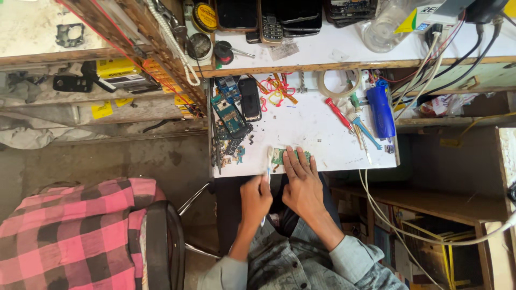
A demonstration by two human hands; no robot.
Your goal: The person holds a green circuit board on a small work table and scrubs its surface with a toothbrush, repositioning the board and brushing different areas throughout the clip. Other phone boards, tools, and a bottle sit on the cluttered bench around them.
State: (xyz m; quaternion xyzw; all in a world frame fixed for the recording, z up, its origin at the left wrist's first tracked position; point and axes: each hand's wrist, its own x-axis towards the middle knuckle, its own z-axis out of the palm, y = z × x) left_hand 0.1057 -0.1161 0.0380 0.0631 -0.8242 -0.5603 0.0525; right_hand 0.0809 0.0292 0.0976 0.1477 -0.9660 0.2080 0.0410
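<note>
A small green circuit board (280, 156) lies near the front edge of a white work surface (301, 129). My right hand (302, 180) lies flat, its fingers pressing on the board's right part. My left hand (256, 197) is closed around a thin white brush-like tool (269, 162), whose tip sits at the board's left end.
Phone parts and an opened phone (231, 115) lie at the table's left. A red screwdriver (338, 113), blue tweezers (367, 131) and a blue cylindrical tool (381, 107) lie at the right. An upper shelf (322, 51) holds phones. A pink checked cloth (70, 231) covers a chair.
</note>
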